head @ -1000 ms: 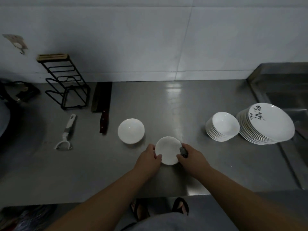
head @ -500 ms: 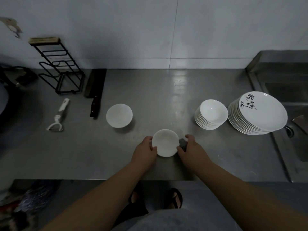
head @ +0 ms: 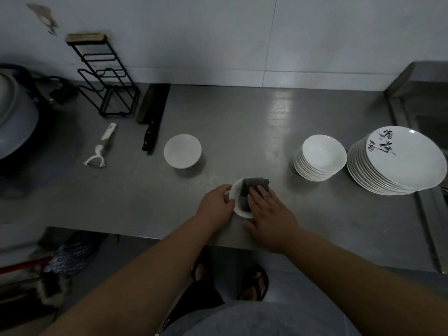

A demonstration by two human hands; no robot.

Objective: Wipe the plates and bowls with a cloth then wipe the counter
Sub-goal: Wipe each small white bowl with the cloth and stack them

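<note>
Right hand (head: pixel 269 212) flat, fingers straight, pressing the cloth (head: pixel 254 185) into the bowl (head: pixel 235 196) — left hand (head: pixel 214 207) gripping the rim on the opposite side, bowl between both.

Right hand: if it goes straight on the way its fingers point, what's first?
The grey cloth under the right hand, then the held bowl's far rim; beyond, seemingly bare counter just right of the lone bowl.

Two loose white ceramic bowls (head: pixel 182 151) (head: pixel 235 197), one stack of white bowls (head: pixel 320 157) (individual count unclear), one stack of painted white plates (head: pixel 397 161), one folded grey cloth (head: pixel 252 186), one white peeler (head: pixel 99 151).
</note>
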